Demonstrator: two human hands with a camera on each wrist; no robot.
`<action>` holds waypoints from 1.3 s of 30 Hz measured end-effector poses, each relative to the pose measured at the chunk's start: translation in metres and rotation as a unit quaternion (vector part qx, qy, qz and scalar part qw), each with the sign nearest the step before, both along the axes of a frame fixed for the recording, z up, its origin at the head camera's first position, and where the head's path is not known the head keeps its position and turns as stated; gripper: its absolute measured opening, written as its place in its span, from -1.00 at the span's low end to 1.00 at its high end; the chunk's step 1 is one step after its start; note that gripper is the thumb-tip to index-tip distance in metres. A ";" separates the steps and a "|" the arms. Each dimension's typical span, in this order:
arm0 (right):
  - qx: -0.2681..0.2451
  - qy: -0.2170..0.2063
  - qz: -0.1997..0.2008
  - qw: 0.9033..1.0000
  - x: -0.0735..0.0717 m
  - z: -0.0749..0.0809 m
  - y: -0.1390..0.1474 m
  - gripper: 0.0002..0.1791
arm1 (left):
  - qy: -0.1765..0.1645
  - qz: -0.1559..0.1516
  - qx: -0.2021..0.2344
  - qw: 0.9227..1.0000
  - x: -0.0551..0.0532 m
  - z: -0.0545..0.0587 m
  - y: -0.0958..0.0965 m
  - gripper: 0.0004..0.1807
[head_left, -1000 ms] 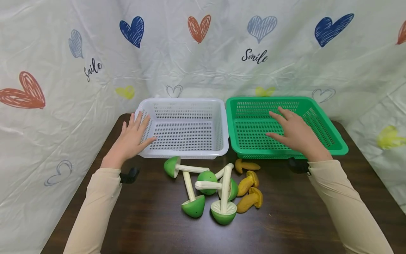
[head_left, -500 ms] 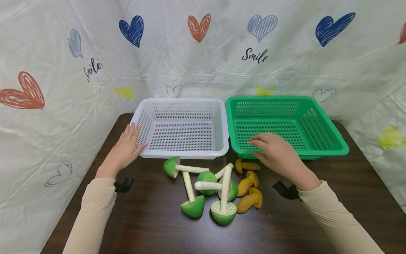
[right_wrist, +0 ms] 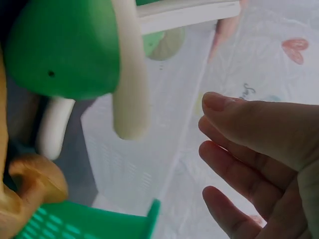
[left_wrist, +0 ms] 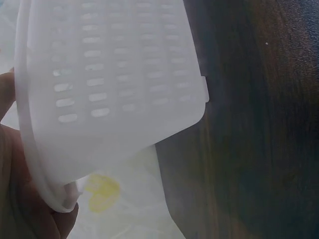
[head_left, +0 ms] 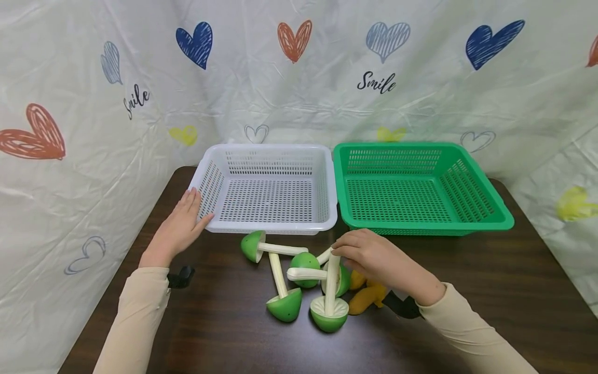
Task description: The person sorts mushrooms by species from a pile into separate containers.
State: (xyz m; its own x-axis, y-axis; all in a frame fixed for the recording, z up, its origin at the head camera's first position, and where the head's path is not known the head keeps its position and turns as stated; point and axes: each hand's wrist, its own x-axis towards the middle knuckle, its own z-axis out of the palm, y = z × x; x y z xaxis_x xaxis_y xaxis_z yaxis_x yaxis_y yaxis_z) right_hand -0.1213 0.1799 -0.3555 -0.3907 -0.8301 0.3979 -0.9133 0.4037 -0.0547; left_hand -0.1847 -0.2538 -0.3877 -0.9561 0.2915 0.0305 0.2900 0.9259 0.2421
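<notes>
My left hand (head_left: 177, 226) rests at the front left corner of the white basket (head_left: 271, 227), fingers extended along its rim. In the left wrist view, fingers (left_wrist: 25, 209) touch that rim. My right hand (head_left: 380, 259) hovers over the pile of toy mushrooms, its fingertips by the stem top of the front green-capped mushroom (head_left: 329, 323). The right wrist view shows a gap between thumb and fingers with nothing held; a green cap (right_wrist: 65, 50) and pale stem are opposite. Brown-yellow mushrooms (head_left: 362, 302) lie partly hidden under the right hand.
A green basket (head_left: 430, 226) stands right of the white one, both at the back of the dark wooden table (head_left: 224, 332). Other green-capped mushrooms lie crossed in front of the white basket, one (head_left: 286, 306) at the left front. A heart-printed cloth (head_left: 299, 93) hangs behind.
My right hand has moved from above the green basket down and left to the mushrooms. The left hand has drawn back slightly along the white basket's left side.
</notes>
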 end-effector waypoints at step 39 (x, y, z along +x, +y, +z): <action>0.055 -0.012 -0.016 0.998 -0.014 -0.030 0.003 -0.72 | 0.033 0.023 -0.030 0.999 0.003 -0.009 -0.005 -0.20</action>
State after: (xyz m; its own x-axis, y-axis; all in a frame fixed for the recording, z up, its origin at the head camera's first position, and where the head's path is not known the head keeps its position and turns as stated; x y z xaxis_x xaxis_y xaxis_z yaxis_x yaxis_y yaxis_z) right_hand -0.1349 0.1830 -0.3859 -0.4267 -0.8546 0.2960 -0.8985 0.4380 -0.0306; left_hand -0.1815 -0.2588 -0.3968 -0.9649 0.2507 0.0785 0.2607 0.9507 0.1681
